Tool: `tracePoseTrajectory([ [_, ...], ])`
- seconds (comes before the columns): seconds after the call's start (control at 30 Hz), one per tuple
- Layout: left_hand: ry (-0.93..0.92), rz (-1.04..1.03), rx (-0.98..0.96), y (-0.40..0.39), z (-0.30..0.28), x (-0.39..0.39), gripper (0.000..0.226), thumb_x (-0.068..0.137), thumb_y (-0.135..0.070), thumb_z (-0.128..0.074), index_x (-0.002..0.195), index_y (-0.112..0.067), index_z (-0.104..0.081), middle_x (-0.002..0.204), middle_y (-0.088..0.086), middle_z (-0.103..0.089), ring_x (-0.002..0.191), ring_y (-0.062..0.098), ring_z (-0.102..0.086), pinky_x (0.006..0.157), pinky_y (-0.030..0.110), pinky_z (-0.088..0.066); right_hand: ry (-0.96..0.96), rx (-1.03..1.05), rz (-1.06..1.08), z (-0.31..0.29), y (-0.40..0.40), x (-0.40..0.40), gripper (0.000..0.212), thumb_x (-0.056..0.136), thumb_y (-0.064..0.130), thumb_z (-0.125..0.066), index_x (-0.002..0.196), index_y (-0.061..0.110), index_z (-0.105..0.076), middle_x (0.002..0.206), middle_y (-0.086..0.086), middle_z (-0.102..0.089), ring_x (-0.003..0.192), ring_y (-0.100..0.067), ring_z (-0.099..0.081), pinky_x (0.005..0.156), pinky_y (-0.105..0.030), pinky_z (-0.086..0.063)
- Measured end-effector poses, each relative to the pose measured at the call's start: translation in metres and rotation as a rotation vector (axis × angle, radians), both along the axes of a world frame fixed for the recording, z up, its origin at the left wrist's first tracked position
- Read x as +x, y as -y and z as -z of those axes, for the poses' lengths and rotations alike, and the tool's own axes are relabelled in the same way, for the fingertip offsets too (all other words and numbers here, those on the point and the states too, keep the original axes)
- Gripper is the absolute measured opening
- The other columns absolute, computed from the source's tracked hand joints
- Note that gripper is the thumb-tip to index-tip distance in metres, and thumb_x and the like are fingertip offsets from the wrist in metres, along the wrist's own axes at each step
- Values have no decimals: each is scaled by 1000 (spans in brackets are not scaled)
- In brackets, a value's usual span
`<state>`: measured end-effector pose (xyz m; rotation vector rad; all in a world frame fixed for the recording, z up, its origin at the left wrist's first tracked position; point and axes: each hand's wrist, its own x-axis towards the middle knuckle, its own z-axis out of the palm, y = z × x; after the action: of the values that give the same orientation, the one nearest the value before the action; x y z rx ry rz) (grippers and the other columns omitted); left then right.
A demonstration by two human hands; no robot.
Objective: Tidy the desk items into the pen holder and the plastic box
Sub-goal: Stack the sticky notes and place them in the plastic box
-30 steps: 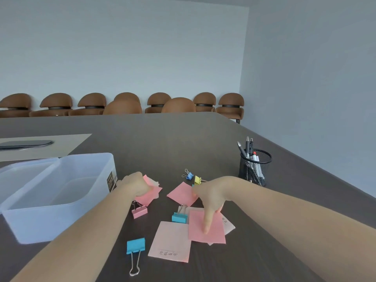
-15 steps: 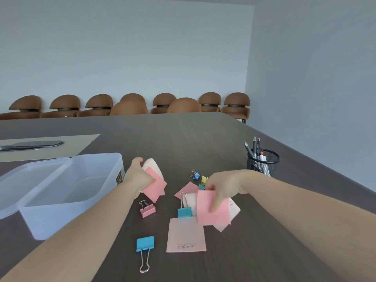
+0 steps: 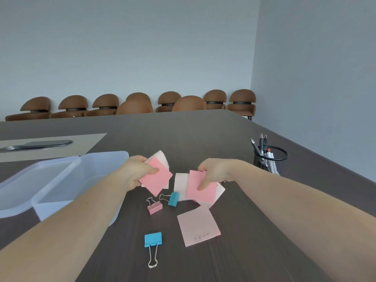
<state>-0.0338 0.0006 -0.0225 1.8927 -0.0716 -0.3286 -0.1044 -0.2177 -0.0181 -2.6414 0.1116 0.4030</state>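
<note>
Notes being gathered; most tidying is still left.

Pink notes are pinched in the left hand, another stack in the right hand, both grips closed on paper above the tabletop. The box near the left edge looks empty. One note and three clips remain loose; pens are seen in the holder by the right edge.

A dark wood-grain table carried it all: the clear plastic box at left, its lid alongside; a mesh pen holder far right. Near the front lay a blue binder clip, a pink one, a teal one and a pale pink sticky note. A beige mat sat far left.
</note>
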Motion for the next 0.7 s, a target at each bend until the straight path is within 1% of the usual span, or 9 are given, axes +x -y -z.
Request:
tracePoseTrajectory([
  [0.07,-10,34,10,1,3,-2,25,87,2,-64,109,-6,-55,92,11,-64,87,29,-61,66,33,-50,-20,-143,-52,3,-7,0,39,78,26,-73,109,7,-58,94,-1,-54,64,-13,-46,54,-24,-35],
  [0.13,-1,54,12,3,4,-2,29,86,1,-64,112,-7,-55,91,8,-64,83,25,-62,62,31,-49,-37,-230,-94,7,-11,4,53,77,31,-73,121,6,-56,117,-7,-58,84,-20,-57,63,-27,-40],
  [0.2,14,62,-10,4,5,-2,32,86,0,-66,114,-9,-55,92,7,-64,79,21,-62,62,30,-49,-53,-273,-114,6,-15,5,57,77,34,-73,125,7,-55,127,-8,-56,99,-25,-57,66,-28,-42],
  [0.3,36,89,-41,3,3,-1,33,85,-2,-68,115,-12,-56,96,7,-66,82,20,-63,65,32,-50,-98,-318,-130,0,-18,5,56,78,37,-72,123,7,-55,113,-6,-57,81,-21,-53,52,-24,-37],
  [0.4,14,183,-64,-1,0,-4,32,86,-3,-67,115,-11,-58,101,9,-68,87,21,-65,64,32,-50,-108,-341,-140,-1,-20,6,54,77,39,-73,116,7,-57,104,-2,-54,79,-21,-53,51,-24,-37],
  [0.5,-34,292,-61,-3,0,-10,24,88,-2,-64,109,-13,-60,100,8,-68,88,21,-65,69,32,-52,-101,-325,-107,4,-18,11,35,74,39,-76,78,13,-53,81,0,-51,71,-22,-50,52,-26,-36],
  [0.57,-49,333,-32,-3,1,-14,21,88,-1,-64,104,-14,-60,99,6,-68,89,19,-65,70,31,-53,-104,-286,-82,5,-17,9,37,72,35,-78,69,14,-48,74,1,-49,66,-22,-49,55,-28,-37],
  [0.63,-56,349,-19,-1,2,-17,20,87,-1,-64,102,-15,-60,99,6,-68,89,19,-66,68,30,-53,-76,-228,-62,6,-15,6,37,72,31,-79,98,10,-61,99,-3,-58,91,-27,-58,69,-32,-46],
  [0.7,-63,365,-14,2,3,-22,20,87,0,-65,101,-14,-60,98,6,-68,87,19,-66,67,29,-55,-33,-146,-20,9,-13,2,55,75,23,-78,123,7,-56,118,-5,-54,104,-28,-54,74,-31,-47],
])
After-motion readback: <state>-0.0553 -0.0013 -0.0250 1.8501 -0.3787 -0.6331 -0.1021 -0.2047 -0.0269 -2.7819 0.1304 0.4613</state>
